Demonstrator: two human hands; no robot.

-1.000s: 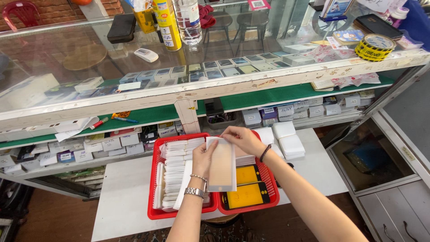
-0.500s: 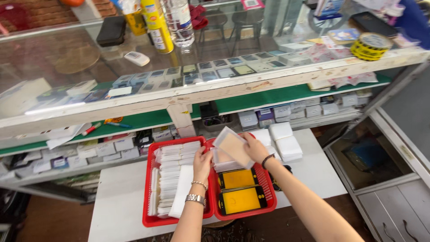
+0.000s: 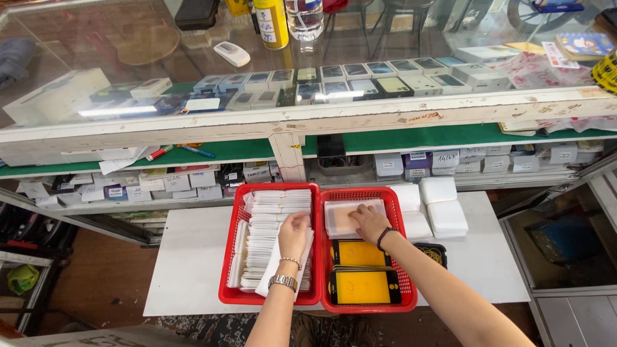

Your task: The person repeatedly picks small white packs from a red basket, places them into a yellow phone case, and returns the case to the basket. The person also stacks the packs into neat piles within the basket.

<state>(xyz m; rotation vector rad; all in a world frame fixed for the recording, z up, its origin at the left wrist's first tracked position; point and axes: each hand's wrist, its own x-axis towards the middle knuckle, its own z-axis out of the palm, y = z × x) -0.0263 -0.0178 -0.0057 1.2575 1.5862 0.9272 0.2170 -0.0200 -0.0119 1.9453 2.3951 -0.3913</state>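
Here, two bare forearms are being stretched forward over a small white table (image 3: 193,257), each hand being lowered into its own red plastic mesh basket. The left hand (image 3: 294,232), ringed at the wrist by a metal watch and a thin bracelet, is being laid palm down on the rows of white paper sleeves (image 3: 270,218) that are packed on edge in the left red basket (image 3: 234,297); its fingers are being curled loosely over the top of the stack, and one slanting sleeve below the wrist is being touched, though whether it is being gripped cannot be told. The right hand (image 3: 369,222), banded by a dark bracelet, is being pressed with spread, unclenched fingers onto a flat clear plastic packet (image 3: 340,215) lying at the far end of the right red basket (image 3: 403,283). Nearer the body in that basket, two black-framed yellow screen panels (image 3: 363,286) are being kept flat, just beside the right forearm. Beyond the baskets, stacks of white square boxes (image 3: 440,212) are being stored on the table, and a small black tray (image 3: 434,254) is being partly covered by the right arm. Behind everything, a glass-topped display counter (image 3: 308,122) is being filled with small boxes, with a yellow can and a clear bottle standing on top, both cut off by the upper edge. Labels on the shelved boxes below are too small to be made out.
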